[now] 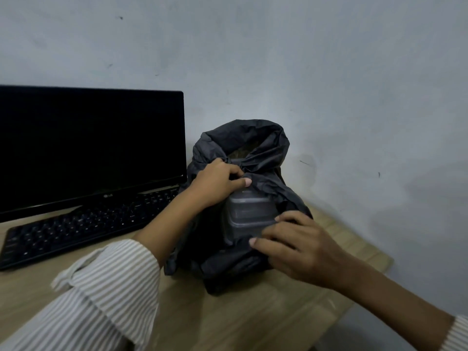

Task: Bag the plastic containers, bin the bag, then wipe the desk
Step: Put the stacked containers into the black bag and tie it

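Note:
A black plastic bag (255,145) stands on the wooden desk (240,320) near its right end, its mouth open and crumpled at the top. A grey plastic container (247,214) shows through the bag's front opening, partly inside. My left hand (217,183) grips the bag's edge just above the container. My right hand (298,247) rests on the container's lower right side and the bag folds there, fingers curled on them. Something brownish lies deeper in the bag; I cannot tell what it is.
A black monitor (88,148) stands at the left, with a black keyboard (83,224) in front of it. The desk's right edge (367,282) runs close behind my right hand. A pale wall lies right behind the bag.

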`<state>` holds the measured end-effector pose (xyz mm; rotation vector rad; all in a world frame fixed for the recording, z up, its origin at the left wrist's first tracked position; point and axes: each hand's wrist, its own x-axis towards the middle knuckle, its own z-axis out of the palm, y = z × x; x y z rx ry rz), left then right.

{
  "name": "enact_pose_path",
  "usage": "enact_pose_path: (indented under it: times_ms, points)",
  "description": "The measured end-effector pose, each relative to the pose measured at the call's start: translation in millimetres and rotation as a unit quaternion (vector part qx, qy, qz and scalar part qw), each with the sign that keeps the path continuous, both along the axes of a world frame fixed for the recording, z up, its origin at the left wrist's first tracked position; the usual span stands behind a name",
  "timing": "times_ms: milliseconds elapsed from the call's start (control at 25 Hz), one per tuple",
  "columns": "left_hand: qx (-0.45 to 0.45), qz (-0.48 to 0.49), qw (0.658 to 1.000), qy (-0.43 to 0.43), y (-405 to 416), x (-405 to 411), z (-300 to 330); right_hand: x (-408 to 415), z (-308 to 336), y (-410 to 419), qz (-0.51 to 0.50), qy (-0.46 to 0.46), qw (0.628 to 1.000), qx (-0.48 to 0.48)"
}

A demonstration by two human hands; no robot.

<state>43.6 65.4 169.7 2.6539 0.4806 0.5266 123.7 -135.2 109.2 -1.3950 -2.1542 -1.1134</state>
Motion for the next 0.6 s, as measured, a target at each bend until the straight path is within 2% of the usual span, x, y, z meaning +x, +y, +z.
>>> enact_pose_path:
  times_ms: [200,360,480,600]
  points:
    - [-0.003,0.007,0.999,0.031,9,3,-2,6,71,0,-0.02,0.144,0.989,0.035]
    - [-0.003,0.009,0.998,0.054,10,-1,5,6,100,2,-0.047,0.264,0.952,0.144]
    - [0.019,-0.007,0.999,0.04,3,-4,10,5,103,11,-0.087,0.446,0.879,0.144]
    - [0.014,-0.034,0.999,0.023,-6,-1,12,15,105,34,-0.086,0.65,0.748,0.103]
